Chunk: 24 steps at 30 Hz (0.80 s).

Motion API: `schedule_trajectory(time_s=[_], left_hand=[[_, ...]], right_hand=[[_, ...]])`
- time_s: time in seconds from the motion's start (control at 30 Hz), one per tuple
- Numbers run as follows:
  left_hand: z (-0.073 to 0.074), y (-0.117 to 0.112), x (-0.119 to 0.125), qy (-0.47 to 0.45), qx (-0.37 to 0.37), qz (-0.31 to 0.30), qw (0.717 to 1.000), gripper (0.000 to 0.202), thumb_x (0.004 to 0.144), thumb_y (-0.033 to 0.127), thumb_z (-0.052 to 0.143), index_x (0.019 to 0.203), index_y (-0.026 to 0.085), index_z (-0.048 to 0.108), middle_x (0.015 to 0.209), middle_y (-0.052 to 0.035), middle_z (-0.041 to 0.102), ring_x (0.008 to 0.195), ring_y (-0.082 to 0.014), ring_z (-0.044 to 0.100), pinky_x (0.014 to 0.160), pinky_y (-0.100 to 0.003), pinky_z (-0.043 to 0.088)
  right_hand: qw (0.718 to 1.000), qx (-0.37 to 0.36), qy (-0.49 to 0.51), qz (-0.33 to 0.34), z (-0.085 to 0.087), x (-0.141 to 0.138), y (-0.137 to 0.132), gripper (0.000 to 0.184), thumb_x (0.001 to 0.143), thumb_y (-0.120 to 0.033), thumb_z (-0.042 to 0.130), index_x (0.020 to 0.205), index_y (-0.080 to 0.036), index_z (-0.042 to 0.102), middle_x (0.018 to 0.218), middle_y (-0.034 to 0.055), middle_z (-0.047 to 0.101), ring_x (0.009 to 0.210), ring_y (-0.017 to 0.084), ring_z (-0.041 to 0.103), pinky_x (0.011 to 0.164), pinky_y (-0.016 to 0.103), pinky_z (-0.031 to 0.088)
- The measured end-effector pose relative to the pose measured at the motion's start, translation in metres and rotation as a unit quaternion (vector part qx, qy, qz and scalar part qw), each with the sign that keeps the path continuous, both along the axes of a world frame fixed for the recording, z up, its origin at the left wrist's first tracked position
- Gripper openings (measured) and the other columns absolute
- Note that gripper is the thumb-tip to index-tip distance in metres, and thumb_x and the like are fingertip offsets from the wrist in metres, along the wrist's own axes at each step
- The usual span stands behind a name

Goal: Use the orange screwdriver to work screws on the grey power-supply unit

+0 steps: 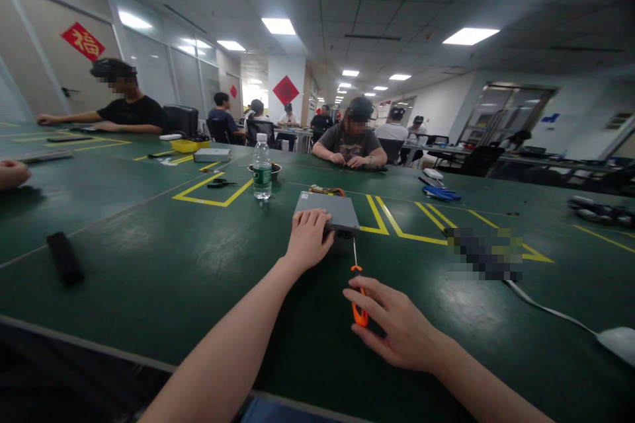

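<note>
A grey metal computer power supply unit [336, 210] lies on the green table, its socket side towards me and a bundle of coloured wires behind it. My left hand [310, 238] grips its near left corner, fingers on the top and thumb at the front face. A screwdriver [360, 310] with an orange and black handle points away from me, its shaft reaching up to the unit's front right corner. My right hand [391, 320] has its fingers and thumb loosely around that handle. Whether the tip sits in a screw is too small to tell.
A water bottle [262, 168] stands left of the unit, before a dark bowl [275, 172]. A black block [65, 259] lies at left. At right are a blurred dark object [481, 254], a white cable [550, 310] and blue gloves [441, 193]. People sit across the table.
</note>
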State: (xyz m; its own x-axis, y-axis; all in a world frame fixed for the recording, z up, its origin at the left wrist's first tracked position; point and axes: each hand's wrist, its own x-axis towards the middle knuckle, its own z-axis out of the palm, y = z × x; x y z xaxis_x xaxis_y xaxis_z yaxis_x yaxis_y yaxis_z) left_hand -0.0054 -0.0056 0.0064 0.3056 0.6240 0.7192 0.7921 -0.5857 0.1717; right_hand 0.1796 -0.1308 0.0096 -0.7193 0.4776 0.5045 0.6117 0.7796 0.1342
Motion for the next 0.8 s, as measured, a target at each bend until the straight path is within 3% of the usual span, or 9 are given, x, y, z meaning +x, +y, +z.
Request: schedule_trajectory(time_s=[0.27,0.43,0.67,0.8], left_hand=[[0.0005,-0.0006,-0.0003,0.003,0.001,0.001,1.000,0.028,0.081,0.028,0.052,0.108,0.022,0.052,0.119,-0.0051,0.054,0.112,-0.0222,0.044,0.098,-0.040,0.028],[0.0025,-0.0025,0.0000,0.002,-0.003,-0.001,1.000,0.027,0.081,0.028,0.051,0.108,0.022,0.052,0.119,-0.0057,0.055,0.112,-0.0228,0.045,0.097,-0.041,0.028],[0.0025,-0.0023,0.0002,-0.001,0.000,-0.003,1.000,0.027,0.081,0.027,0.051,0.107,0.022,0.052,0.118,-0.0056,0.055,0.111,-0.0225,0.046,0.097,-0.041,0.029],[0.0014,-0.0016,0.0005,0.001,0.002,0.001,1.000,0.026,0.081,0.028,0.051,0.107,0.022,0.052,0.119,-0.0053,0.055,0.112,-0.0220,0.045,0.098,-0.040,0.028]], right_hand=[[0.997,0.036,0.074,0.003,-0.0053,0.0016,0.0059,0.032,0.083,-0.044,0.054,0.098,-0.017,0.050,0.104,0.0138,0.063,0.087,0.020,0.064,0.070,0.031,0.054],[1.000,0.010,0.007,-0.009,0.0012,0.0004,0.0003,0.035,0.086,-0.035,0.048,0.116,-0.016,0.049,0.111,0.0162,0.058,0.086,0.021,0.064,0.068,0.032,0.054],[0.995,0.050,0.089,0.007,-0.0021,0.0012,0.0053,0.030,0.085,-0.042,0.051,0.100,-0.016,0.048,0.097,0.0123,0.062,0.081,0.018,0.064,0.064,0.028,0.054],[0.998,0.008,0.062,0.004,-0.0010,0.0036,0.0029,0.031,0.087,-0.035,0.047,0.110,-0.014,0.045,0.109,0.0168,0.056,0.095,0.021,0.061,0.073,0.031,0.054]])
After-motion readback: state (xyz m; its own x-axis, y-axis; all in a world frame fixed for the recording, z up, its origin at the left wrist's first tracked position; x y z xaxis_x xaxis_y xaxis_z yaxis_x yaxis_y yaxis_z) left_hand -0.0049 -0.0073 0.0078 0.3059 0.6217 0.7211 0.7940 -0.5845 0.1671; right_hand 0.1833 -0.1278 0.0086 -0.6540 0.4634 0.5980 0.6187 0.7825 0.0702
